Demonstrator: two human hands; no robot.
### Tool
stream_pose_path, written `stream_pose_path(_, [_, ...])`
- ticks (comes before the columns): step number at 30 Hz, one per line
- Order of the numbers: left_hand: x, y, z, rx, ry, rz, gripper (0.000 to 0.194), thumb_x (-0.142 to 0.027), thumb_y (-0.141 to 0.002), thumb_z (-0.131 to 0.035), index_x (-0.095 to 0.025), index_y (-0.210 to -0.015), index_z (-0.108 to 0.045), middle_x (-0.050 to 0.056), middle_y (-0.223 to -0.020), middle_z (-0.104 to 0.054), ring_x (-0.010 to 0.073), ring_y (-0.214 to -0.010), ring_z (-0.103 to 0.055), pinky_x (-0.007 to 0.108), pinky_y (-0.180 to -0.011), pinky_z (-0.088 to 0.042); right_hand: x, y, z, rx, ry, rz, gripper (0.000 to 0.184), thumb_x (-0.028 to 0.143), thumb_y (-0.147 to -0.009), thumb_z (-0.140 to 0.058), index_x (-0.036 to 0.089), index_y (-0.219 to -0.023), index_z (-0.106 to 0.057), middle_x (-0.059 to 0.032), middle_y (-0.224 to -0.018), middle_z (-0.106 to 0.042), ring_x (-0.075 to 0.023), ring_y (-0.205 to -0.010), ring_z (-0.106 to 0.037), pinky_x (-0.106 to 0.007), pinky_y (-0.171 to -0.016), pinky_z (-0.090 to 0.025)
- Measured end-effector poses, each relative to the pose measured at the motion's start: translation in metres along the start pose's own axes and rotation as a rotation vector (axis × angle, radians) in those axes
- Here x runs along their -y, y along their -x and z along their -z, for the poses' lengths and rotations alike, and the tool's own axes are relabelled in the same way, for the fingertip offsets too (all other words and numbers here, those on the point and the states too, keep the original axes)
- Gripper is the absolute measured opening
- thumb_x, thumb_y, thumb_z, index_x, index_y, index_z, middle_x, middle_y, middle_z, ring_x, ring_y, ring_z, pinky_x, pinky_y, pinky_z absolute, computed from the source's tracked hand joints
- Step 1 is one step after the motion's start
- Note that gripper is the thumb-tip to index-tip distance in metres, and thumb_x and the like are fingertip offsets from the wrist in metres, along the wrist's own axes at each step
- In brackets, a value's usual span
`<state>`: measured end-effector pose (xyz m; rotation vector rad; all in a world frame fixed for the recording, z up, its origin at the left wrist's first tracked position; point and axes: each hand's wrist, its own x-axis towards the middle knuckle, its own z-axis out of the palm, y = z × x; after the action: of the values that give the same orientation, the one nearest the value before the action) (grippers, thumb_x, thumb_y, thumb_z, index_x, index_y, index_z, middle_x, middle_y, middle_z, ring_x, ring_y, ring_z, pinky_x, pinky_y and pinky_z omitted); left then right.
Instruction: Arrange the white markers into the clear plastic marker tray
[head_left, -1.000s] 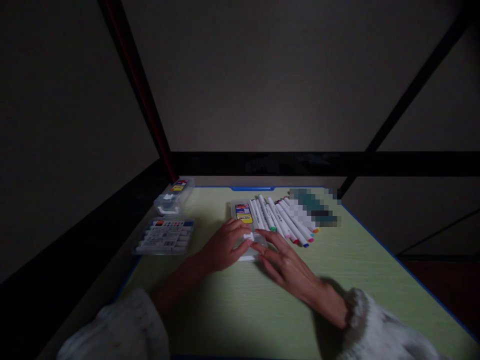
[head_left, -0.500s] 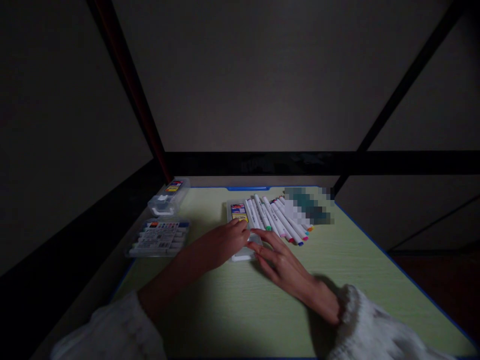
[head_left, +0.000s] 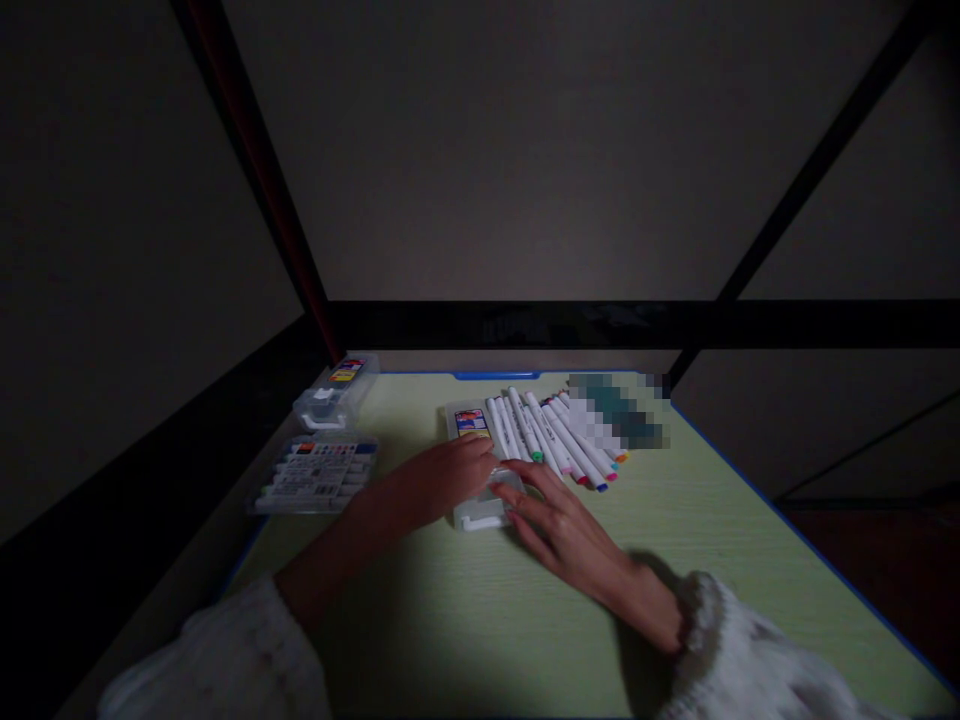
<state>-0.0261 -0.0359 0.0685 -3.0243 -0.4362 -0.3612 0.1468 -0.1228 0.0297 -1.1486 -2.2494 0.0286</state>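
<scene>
A clear plastic marker case [head_left: 469, 518] with a white handle and a coloured label lies on the table between my hands. My left hand [head_left: 454, 472] bends over its middle from the left, fingers curled together at the near end of the lid. The spot under those fingertips is hidden. Reaching in from the right, my right hand [head_left: 559, 525] rests its outstretched fingertips on the case's right edge, with the fingers apart. Just beyond, several white markers [head_left: 551, 440] with coloured ends are spread in a loose fan beside the case.
At the left edge of the pale green table [head_left: 420, 630] lies a flat clear case [head_left: 319, 475] filled with markers. Behind it is another clear case [head_left: 337, 392] with a handle. A pixelated patch [head_left: 619, 412] covers something at the back right.
My left hand has turned over and curled its fingers at the case's latch. The case has shifted slightly towards me and left. My right hand has stayed on its edge.
</scene>
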Motion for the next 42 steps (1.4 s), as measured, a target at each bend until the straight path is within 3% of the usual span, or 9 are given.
stream_pose_path(4, [0.012,-0.005,-0.003,-0.045,0.291,0.071,0.023,-0.011,-0.086,-0.035,-0.015,-0.089,-0.057,0.005,-0.089,-0.062,0.014,-0.084,-0.056,0.025,-0.079,-0.042,-0.002,0.001,0.0,-0.012,0.015,0.023,0.033,0.015,-0.085,-0.042,0.017,-0.117,-0.048,-0.0124,-0.119,-0.044,-0.0244,-0.107,-0.043,-0.046,-0.086,-0.044])
stream_pose_path(8, [0.016,-0.007,-0.002,-0.05,0.364,0.126,0.025,-0.014,-0.086,-0.035,-0.013,-0.097,-0.057,0.007,-0.098,-0.061,0.0149,-0.093,-0.054,0.027,-0.085,-0.04,-0.003,0.002,-0.001,-0.006,0.029,0.023,0.032,0.016,-0.085,-0.041,0.016,-0.116,-0.049,-0.0128,-0.119,-0.044,-0.0241,-0.109,-0.042,-0.045,-0.088,-0.043])
stream_pose_path(18, [0.019,-0.006,-0.003,-0.084,0.505,0.182,0.027,-0.018,-0.085,-0.036,-0.012,-0.096,-0.06,0.009,-0.093,-0.055,0.017,-0.091,-0.051,0.033,-0.085,-0.041,-0.004,0.003,-0.003,-0.003,0.004,0.013,0.033,0.015,-0.085,-0.041,0.017,-0.117,-0.049,-0.0122,-0.12,-0.043,-0.0236,-0.111,-0.04,-0.043,-0.089,-0.042])
stream_pose_path(23, [0.028,0.005,-0.019,-0.244,0.619,0.166,0.025,-0.025,-0.085,-0.041,-0.014,-0.097,-0.059,0.008,-0.098,-0.057,0.0168,-0.098,-0.051,0.033,-0.091,-0.039,-0.004,0.002,-0.003,0.001,-0.005,0.005,0.034,0.014,-0.085,-0.041,0.018,-0.117,-0.049,-0.0117,-0.122,-0.042,-0.0233,-0.112,-0.04,-0.044,-0.09,-0.042])
stream_pose_path(27, [0.024,0.025,-0.03,-0.382,0.663,0.267,0.029,-0.028,-0.087,-0.036,-0.016,-0.102,-0.058,0.008,-0.107,-0.058,0.0167,-0.105,-0.05,0.034,-0.095,-0.037,-0.006,0.003,-0.004,0.011,0.004,0.006,0.038,0.015,-0.086,-0.04,0.018,-0.124,-0.043,-0.0116,-0.124,-0.042,-0.0228,-0.114,-0.039,-0.044,-0.092,-0.041])
stream_pose_path(33, [0.016,0.042,-0.039,-0.28,0.539,0.271,0.039,-0.029,-0.09,-0.028,-0.017,-0.123,-0.044,0.007,-0.134,-0.039,0.0184,-0.126,-0.03,0.039,-0.106,-0.023,-0.01,0.004,-0.006,-0.011,-0.003,-0.01,0.045,0.019,-0.087,-0.04,0.012,-0.131,-0.032,-0.0124,-0.126,-0.045,-0.0203,-0.115,-0.041,-0.041,-0.095,-0.04])
stream_pose_path(42, [0.02,0.041,-0.042,-0.228,0.462,0.245,0.042,-0.03,-0.09,-0.025,-0.019,-0.128,-0.038,0.006,-0.139,-0.032,0.0184,-0.129,-0.023,0.041,-0.107,-0.019,-0.01,0.004,-0.006,-0.012,-0.027,-0.043,0.04,0.021,-0.087,-0.041,0.015,-0.127,-0.039,-0.0111,-0.126,-0.047,-0.0204,-0.116,-0.042,-0.043,-0.094,-0.04])
